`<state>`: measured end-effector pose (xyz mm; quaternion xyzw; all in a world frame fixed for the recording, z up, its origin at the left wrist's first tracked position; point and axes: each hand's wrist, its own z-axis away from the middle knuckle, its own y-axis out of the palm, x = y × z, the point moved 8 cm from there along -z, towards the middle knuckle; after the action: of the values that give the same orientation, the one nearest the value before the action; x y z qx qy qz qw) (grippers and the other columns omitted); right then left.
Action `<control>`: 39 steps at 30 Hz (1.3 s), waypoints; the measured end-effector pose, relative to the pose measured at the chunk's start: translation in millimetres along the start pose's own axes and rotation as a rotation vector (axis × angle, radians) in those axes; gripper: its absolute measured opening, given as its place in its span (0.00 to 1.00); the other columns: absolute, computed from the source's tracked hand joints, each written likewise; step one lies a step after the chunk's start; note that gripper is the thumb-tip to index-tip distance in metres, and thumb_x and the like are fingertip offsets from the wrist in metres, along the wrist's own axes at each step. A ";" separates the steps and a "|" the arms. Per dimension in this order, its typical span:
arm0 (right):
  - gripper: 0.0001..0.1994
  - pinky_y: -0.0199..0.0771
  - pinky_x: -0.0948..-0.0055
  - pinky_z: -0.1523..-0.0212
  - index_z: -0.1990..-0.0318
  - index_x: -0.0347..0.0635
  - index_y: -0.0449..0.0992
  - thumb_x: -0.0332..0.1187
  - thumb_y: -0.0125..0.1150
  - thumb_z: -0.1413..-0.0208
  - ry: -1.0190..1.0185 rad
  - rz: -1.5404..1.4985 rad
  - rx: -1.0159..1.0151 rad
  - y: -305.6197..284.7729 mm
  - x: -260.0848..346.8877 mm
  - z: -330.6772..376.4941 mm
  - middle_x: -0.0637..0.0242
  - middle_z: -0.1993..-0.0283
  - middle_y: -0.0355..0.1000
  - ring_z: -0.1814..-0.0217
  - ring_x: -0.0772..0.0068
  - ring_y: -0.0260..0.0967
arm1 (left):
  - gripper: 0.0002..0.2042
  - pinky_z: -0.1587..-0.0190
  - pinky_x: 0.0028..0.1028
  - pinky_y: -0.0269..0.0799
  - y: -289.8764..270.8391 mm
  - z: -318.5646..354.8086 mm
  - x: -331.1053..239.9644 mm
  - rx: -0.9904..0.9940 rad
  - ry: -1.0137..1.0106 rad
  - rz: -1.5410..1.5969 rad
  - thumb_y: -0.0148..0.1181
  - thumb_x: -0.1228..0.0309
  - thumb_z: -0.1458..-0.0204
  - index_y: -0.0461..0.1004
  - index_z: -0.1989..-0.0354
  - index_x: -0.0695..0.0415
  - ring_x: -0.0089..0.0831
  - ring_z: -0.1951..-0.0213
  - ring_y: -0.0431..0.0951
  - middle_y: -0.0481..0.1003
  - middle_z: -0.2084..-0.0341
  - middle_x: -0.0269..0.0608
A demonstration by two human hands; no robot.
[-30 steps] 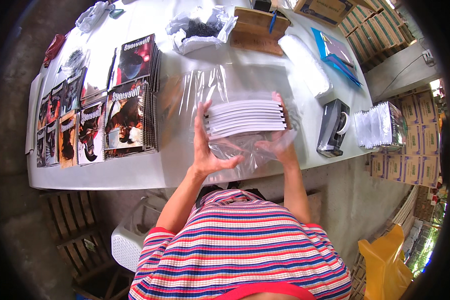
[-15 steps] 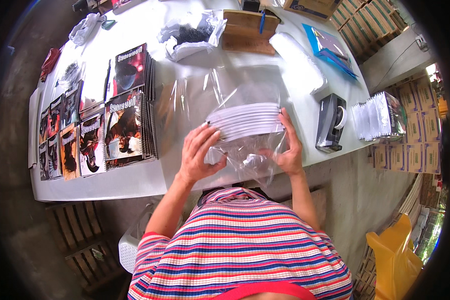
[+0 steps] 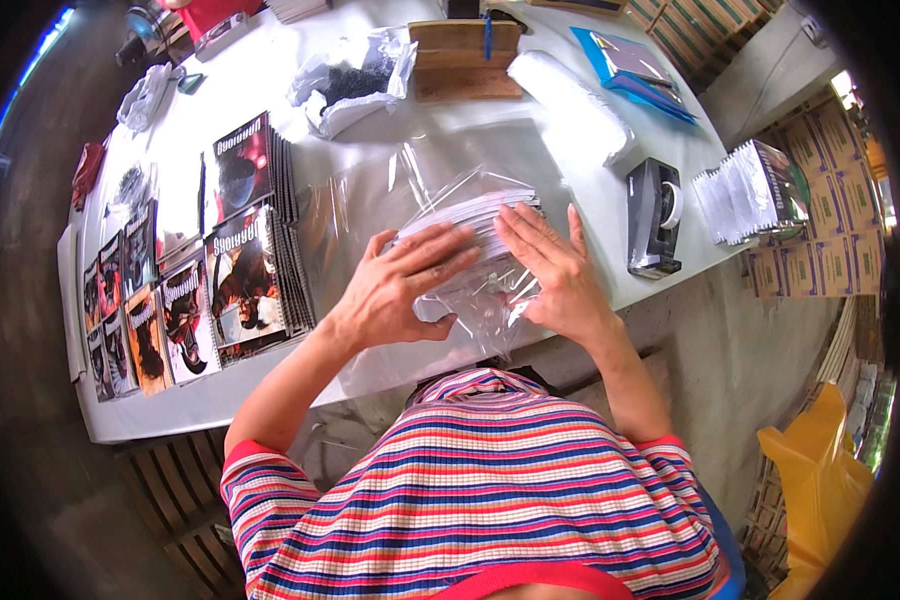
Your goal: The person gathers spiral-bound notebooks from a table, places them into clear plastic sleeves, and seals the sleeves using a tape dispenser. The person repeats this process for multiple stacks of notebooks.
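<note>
A stack of thin white booklets [image 3: 485, 210] lies near the front edge of the white table [image 3: 570, 150], inside a clear plastic bag [image 3: 475, 300]. My left hand [image 3: 395, 285] lies flat on the near left part of the stack, fingers spread over the plastic. My right hand [image 3: 555, 275] presses flat on the near right part, its fingers pointing away from me. The bag's loose end hangs over the table edge between both hands.
Piles of dark-covered magazines [image 3: 245, 250] line the table's left side. A black tape dispenser [image 3: 653, 215] stands to the right, with a bundle of bagged booklets [image 3: 750, 190] beyond it. Wooden boxes [image 3: 465, 55], a white roll [image 3: 570, 105] and blue folders [image 3: 630, 60] sit at the back.
The stack, held up on edge a second ago, has been laid down flat on the table. Both hands moved from gripping its sides to pressing on top of it.
</note>
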<state>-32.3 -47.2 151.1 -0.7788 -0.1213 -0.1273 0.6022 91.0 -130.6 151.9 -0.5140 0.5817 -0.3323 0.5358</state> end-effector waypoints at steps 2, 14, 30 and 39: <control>0.43 0.29 0.45 0.29 0.35 0.48 0.58 0.32 0.71 0.64 0.018 0.027 0.009 -0.4 1.2 -1.1 0.72 0.31 0.54 0.28 0.73 0.45 | 0.42 0.47 0.44 0.60 -8.1 -9.2 0.0 0.040 0.059 0.059 0.66 0.51 0.66 0.59 0.36 0.41 0.34 0.40 0.62 0.58 0.36 0.29; 0.29 0.64 0.60 0.45 0.43 0.43 0.65 0.46 0.65 0.51 0.973 -0.244 -0.608 -68.0 -204.4 143.8 0.53 0.44 0.66 0.46 0.56 0.66 | 0.55 0.38 0.63 0.14 -8.5 -25.1 4.8 0.218 -0.013 -0.105 0.61 0.26 0.82 0.59 0.36 0.34 0.47 0.30 0.28 0.54 0.34 0.26; 0.09 0.63 0.27 0.54 0.63 0.45 0.79 0.35 0.67 0.52 1.204 -0.666 -0.521 4.2 -262.7 248.5 0.68 0.39 0.60 0.35 0.61 0.53 | 0.52 0.37 0.63 0.13 -12.4 -31.4 10.1 0.258 -0.019 -0.145 0.70 0.34 0.86 0.59 0.39 0.21 0.49 0.31 0.30 0.53 0.34 0.27; 0.11 0.60 0.86 0.82 0.56 0.38 0.78 0.25 0.60 0.48 0.733 -0.757 -0.439 -61.0 -160.6 93.7 0.66 0.73 0.77 0.73 0.84 0.70 | 0.53 0.36 0.65 0.18 -13.7 -29.5 8.5 0.274 0.039 -0.167 0.73 0.41 0.86 0.54 0.39 0.14 0.49 0.31 0.33 0.51 0.33 0.26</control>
<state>-199.0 52.9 128.5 -0.6928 -0.1457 -0.6184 0.3412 66.7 -147.0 168.3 -0.4762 0.4964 -0.4617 0.5601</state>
